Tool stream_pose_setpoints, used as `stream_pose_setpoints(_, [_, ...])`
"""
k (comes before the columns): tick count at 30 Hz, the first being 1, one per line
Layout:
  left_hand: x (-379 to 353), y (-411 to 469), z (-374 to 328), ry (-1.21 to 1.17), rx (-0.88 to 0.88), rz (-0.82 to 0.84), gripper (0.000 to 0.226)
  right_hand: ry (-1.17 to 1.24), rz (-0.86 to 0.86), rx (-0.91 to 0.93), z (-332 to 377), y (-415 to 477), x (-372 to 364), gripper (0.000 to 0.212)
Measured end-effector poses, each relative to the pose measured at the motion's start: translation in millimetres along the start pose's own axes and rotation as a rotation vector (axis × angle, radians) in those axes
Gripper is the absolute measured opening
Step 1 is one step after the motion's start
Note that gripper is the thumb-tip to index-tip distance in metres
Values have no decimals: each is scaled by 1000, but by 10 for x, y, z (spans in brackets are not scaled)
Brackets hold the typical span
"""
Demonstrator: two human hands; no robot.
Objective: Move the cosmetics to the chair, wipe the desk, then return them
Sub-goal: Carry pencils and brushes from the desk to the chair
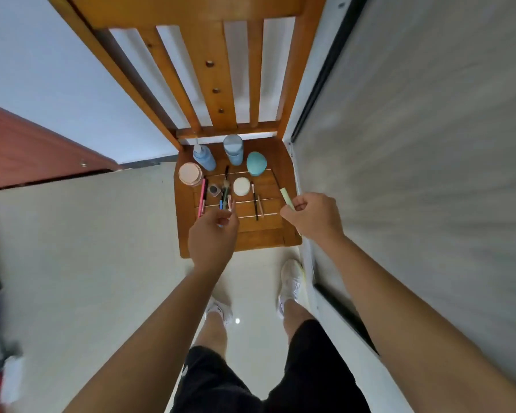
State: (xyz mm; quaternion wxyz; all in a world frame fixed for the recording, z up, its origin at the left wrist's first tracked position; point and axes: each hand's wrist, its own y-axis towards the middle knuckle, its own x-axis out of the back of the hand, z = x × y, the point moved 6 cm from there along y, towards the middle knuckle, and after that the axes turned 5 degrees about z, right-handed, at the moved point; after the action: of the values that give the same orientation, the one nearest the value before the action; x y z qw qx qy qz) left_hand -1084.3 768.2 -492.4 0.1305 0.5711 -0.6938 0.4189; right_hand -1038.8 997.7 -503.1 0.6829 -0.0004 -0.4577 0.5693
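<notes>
The wooden chair (259, 231) stands ahead of me with cosmetics spread over its seat: a blue pump bottle (204, 157), a pale blue bottle (233, 150), a teal egg-shaped case (256, 163), a pink-lidded jar (190, 173), a white round compact (241, 186), a pink pencil (202, 198) and several thin brushes (224, 192). My right hand (312, 217) pinches a pale green tube (287, 198) over the seat's right edge. My left hand (213, 236) hovers over the seat's front left and pinches a small pink-ended stick (231, 204).
A grey desk surface (429, 144) runs along the right, close to the chair. A red-brown door (27, 150) is at the left. My feet in white shoes (291, 283) stand on the pale tiled floor (102, 248) just in front of the chair.
</notes>
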Motion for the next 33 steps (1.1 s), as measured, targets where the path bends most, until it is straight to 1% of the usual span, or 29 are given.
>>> stream_pose_setpoints(3, [-529, 242, 333, 6, 100, 40, 22, -1, 7, -33, -373, 363, -288, 17])
stream_pose_setpoints(8, [-1244, 694, 811, 45, 213, 79, 20, -33, 26, -65, -902, 897, -822, 21])
stream_pose_setpoints(11, [-1544, 880, 1048, 78, 254, 98, 21, -73, 50, -78, -1142, 1157, -1125, 24])
stream_pose_setpoints(13, [-1674, 970, 1143, 110, 250, 104, 20, -98, 59, -80, -1228, 1302, -1290, 26])
stream_pose_setpoints(17, [-1778, 1118, 1230, 190, 230, 88, 19, -111, 57, -75, -1251, 1533, -1496, 22])
stream_pose_setpoints(22, [-1803, 1245, 1296, 291, 207, 54, 24, -122, 42, -24, -1189, 1701, -1609, 21])
stream_pose_setpoints(26, [-1808, 1240, 1324, 352, 182, 64, 32, -173, 38, 4, -1226, 1669, -1658, 35])
stream_pose_setpoints(30, [-1809, 1224, 1355, 386, 147, 81, 31, -263, 56, -5, -1300, 1602, -1695, 38])
stream_pose_setpoints(33, [-1740, 1175, 1319, 371, 87, 49, 36, -318, 46, 15, -1292, 1513, -1652, 43])
